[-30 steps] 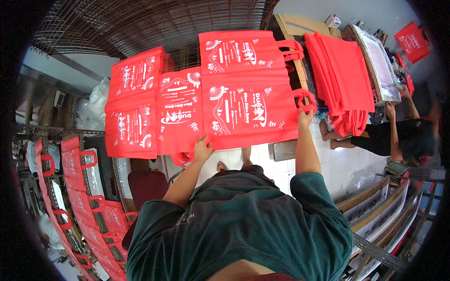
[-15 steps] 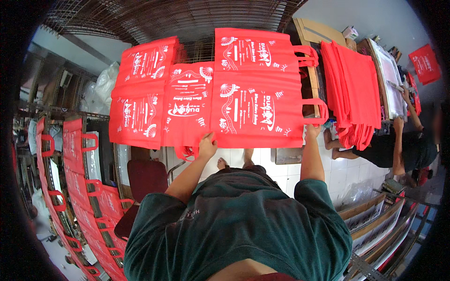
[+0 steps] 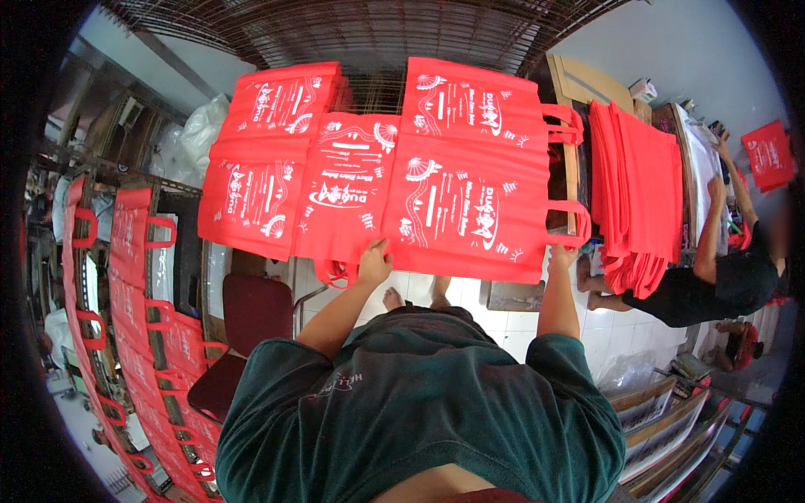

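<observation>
Red printed bag (image 3: pixel 465 205) sat pinched at its near edge between our left hand (image 3: pixel 374 261) and right hand (image 3: pixel 563 253), fingers clamped on fabric. We figured keeping it flat and square beside the other bags (image 3: pixel 335 189) on the wire rack (image 3: pixel 369 33) mattered most.

Both the left hand (image 3: pixel 374 261) and right hand (image 3: pixel 563 254) grip the near edge of a red printed bag (image 3: pixel 470 210) on a wire rack (image 3: pixel 369 33).

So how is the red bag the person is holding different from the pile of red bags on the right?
The red printed fabric bag held by the left hand and right hand lies spread flat, alone, showing white print. The pile of red fabric bags is many stacked together, drooping over an edge, with no print showing. Both are red cloth.
</observation>
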Tool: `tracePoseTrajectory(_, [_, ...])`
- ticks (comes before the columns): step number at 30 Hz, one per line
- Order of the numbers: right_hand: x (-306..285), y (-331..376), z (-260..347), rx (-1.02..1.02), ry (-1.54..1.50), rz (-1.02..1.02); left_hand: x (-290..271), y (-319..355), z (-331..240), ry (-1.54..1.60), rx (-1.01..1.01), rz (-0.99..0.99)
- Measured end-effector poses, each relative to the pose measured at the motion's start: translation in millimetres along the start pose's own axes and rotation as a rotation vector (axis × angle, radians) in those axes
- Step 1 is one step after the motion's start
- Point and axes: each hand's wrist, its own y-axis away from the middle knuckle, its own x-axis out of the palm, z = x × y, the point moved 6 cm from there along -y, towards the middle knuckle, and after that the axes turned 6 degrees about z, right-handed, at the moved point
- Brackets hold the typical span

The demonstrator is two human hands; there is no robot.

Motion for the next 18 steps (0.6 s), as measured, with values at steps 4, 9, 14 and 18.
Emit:
tracePoseTrajectory(4, [-54.0, -24.8, -20.0, -0.011, 0.149, -0.202, 0.3, -4.1, -16.4, -0.028, -0.040, 0.088])
tracePoseTrajectory(9, [-36.0, 57.7, 38.6, -0.128, 0.420, -0.344, -97.5, -25.9, -70.2, -0.158, 0.222, -0.234])
tracePoseTrajectory(14, [-102.6, 82.0, 25.7, -0.132, 0.472, -0.442, -298.3, -124.8, -248.3, -0.187, 0.763, -0.789])
tracePoseTrajectory(18, [-134.5, 97.2, 7.9, -0.125, 0.478, -0.460, -408.9, -170.1, -349.0, -0.513, 0.768, -0.956])
